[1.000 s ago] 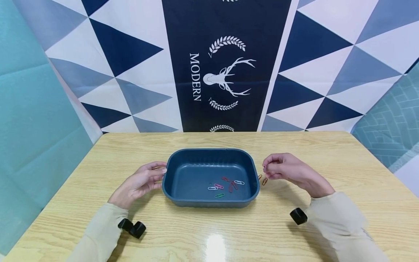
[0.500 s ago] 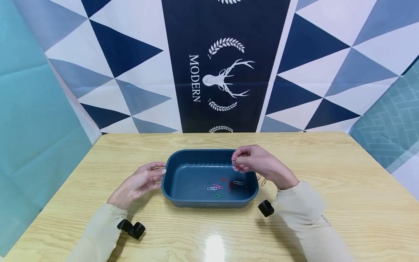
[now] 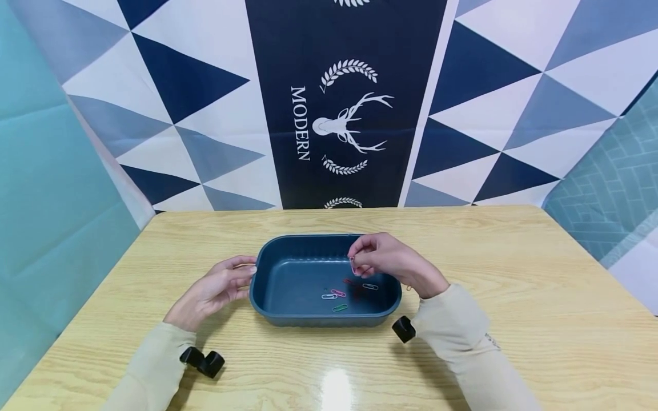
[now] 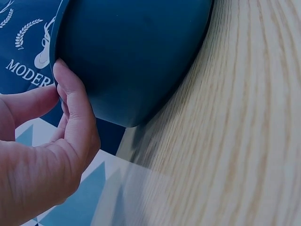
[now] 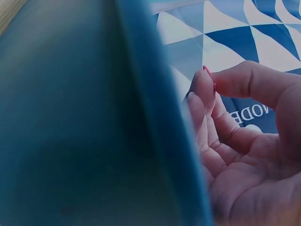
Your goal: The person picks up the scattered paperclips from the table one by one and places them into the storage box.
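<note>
A dark blue plastic bin (image 3: 290, 285) sits on the table. My left hand (image 3: 209, 291) pinches its left rim between thumb and fingers, and the left wrist view shows the fingertips on the rim close up. Over the right part of the bin, my right hand (image 3: 393, 260) pinches a pink-red paper clip (image 5: 208, 72) between thumb and index finger. On the bin's floor lie several paper clips: a green paper clip (image 3: 340, 307), a pink paper clip (image 3: 338, 293), a white paper clip (image 3: 329, 297), another white paper clip (image 3: 370, 286) and some red ones in shadow.
An orange paper clip (image 3: 409, 288) shows on the wooden table (image 3: 288, 365) just beyond the bin's right side, partly behind the right wrist. A patterned cloth (image 3: 216, 108) hangs at the table's far edge. Black wrist cameras (image 3: 211, 363) project from the sleeves.
My right hand has moved left from the tabletop beside the bin to over its inside, carrying the paper clip. The left hand still holds the rim.
</note>
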The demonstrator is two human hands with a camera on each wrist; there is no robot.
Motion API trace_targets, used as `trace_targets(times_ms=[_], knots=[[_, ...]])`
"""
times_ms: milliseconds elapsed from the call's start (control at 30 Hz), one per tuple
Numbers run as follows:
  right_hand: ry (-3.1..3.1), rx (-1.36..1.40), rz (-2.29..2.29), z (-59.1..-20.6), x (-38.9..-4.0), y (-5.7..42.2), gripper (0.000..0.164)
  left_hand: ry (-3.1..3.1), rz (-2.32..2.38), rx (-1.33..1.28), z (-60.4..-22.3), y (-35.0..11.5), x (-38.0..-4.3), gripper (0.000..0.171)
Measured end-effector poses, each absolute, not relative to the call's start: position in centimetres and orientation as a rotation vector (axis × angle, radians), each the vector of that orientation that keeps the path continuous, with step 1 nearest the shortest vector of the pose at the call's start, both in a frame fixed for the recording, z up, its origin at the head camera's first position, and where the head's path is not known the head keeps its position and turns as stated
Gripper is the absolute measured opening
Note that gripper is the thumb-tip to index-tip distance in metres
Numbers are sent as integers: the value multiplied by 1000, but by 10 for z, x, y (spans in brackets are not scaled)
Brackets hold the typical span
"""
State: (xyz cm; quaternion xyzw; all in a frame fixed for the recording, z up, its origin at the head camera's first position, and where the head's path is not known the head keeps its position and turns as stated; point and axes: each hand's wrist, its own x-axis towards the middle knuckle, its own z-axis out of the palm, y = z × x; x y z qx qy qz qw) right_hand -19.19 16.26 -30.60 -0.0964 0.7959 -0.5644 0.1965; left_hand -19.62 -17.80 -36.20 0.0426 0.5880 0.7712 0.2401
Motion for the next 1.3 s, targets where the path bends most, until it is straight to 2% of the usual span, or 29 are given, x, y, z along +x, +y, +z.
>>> trace_targets(times_ms=[400, 567, 933, 1300], knots=[[2244, -246, -1573, -307, -192, 164, 10, 1603, 2112, 119, -362, -175, -197, 28], [2242, -233, -1583, -306, -192, 164, 15, 1590, 2115, 129, -362, -175, -198, 27], [2242, -244, -1578, -310, -194, 164, 15, 1586, 2122, 126, -363, -176, -198, 24], [2272, -245, -1547, -313, -196, 162, 17, 1597, 2109, 104, -363, -174, -200, 38]])
